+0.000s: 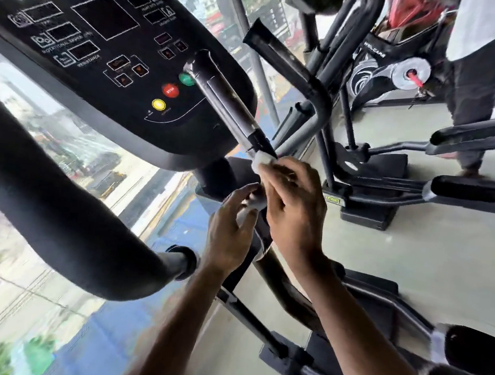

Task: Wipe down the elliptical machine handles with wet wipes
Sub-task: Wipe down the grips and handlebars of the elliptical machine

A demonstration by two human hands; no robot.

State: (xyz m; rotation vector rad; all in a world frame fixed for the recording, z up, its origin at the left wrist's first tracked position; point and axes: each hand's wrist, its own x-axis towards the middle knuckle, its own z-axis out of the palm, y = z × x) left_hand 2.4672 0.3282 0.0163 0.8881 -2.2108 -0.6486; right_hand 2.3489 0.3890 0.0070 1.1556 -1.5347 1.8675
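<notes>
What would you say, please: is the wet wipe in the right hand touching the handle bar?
Touching. The head view shows the right hand pressing the wet wipe against the handle bar, with no gap.

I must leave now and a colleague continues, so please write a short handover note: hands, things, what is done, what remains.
Right hand: pinches the white wipe against the lower end of the centre handle, beside the console.
Left hand: grips the same bar just below.
Done: the wipe is on the handle; how much is clean cannot be told.
Left: probably the rest of this handle and the padded handle on the left.
</notes>
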